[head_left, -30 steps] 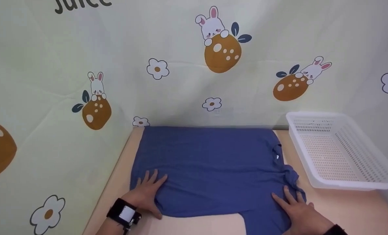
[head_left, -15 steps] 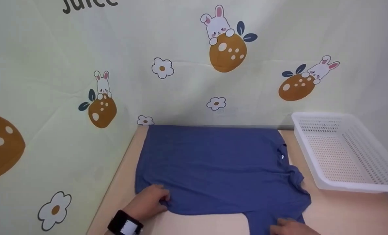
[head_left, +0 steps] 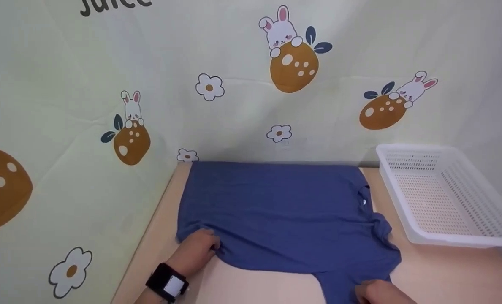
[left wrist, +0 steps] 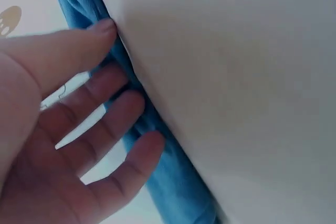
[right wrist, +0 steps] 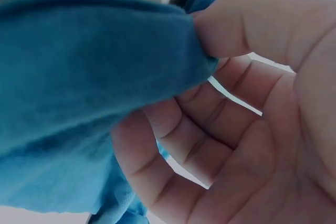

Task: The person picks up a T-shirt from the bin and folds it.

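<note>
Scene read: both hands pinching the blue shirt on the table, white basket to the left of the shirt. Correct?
One error: the side. The white basket sits to the right of the blue shirt, as the head view shows. The rest holds: the left hand and right hand both pinch the shirt on the table.

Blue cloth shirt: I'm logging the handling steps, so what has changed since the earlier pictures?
The left hand, first spread on the blue cloth shirt, now pinches its near edge, which has shifted slightly forward. The right hand, also spread before, has drawn back and pinches the near sleeve. The white perforated plastic basket stayed put.
</note>
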Available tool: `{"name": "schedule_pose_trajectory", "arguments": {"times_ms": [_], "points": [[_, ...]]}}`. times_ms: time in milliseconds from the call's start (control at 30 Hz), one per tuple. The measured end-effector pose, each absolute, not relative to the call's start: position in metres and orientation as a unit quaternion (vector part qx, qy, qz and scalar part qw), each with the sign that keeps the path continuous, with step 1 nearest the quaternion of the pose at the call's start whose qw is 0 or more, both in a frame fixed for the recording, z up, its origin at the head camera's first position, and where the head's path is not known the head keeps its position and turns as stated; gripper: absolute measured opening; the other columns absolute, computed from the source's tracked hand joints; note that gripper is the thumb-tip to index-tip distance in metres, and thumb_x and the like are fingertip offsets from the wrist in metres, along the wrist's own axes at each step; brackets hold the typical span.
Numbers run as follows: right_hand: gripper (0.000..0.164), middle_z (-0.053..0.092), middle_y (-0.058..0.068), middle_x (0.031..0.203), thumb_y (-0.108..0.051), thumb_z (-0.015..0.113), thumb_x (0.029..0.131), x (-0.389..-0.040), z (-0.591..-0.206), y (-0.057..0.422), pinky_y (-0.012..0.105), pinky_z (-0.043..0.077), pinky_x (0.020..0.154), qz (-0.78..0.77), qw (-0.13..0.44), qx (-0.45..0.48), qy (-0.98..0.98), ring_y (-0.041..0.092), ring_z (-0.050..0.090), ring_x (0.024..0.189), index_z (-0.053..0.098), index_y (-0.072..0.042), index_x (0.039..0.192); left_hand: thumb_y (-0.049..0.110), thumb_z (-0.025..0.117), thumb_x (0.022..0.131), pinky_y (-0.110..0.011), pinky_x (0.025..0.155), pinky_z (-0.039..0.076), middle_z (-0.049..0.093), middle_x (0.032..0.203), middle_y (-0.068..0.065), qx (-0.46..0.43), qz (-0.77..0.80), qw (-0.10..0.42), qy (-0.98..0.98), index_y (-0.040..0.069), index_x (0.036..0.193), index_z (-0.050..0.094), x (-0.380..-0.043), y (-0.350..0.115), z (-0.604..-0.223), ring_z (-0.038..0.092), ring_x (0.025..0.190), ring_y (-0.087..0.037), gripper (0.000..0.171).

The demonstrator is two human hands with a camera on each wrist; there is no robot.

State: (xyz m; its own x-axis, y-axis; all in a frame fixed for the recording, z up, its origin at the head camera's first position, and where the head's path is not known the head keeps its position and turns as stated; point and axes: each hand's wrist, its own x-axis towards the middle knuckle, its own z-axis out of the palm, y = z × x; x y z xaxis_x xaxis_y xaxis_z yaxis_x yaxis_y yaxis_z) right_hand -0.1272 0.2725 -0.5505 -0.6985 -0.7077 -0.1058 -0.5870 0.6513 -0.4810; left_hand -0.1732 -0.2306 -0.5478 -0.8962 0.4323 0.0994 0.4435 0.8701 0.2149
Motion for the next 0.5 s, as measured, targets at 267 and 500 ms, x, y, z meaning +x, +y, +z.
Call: {"name": "schedule_pose_trajectory", "arguments": {"times_ms": [267, 500], "points": [[0.041, 0.031, -0.022, 0.062, -0.043, 0.067, 0.089, -0.125, -0.553, 0.274, 0.016, 0.030, 0.047, -0.222, 0.127, -0.361, 0.897, -0.006, 0.028, 0.054, 0.046, -0.020, 0.061, 0.005, 0.062, 0.071, -0.026, 0.065, 0.040, 0.041, 0.060, 0.015, -0.225, -0.159, -0.056, -0.960, 0.023, 0.057, 0.049, -0.144, -0.259, -0.537, 0.038, 0.062, -0.006, 0.026], [0.041, 0.028, -0.022, 0.064, -0.047, 0.066, 0.088, -0.126, -0.556, 0.277, 0.015, 0.027, 0.047, -0.202, 0.076, -0.373, 0.903, -0.007, 0.025, 0.054, 0.044, -0.022, 0.065, 0.008, 0.054, 0.086, -0.023, 0.061, 0.039, 0.049, 0.073, 0.013, -0.173, -0.197, -0.059, -0.963, 0.022, 0.081, 0.051, -0.146, -0.260, -0.543, 0.046, 0.069, -0.004, 0.015]]}}
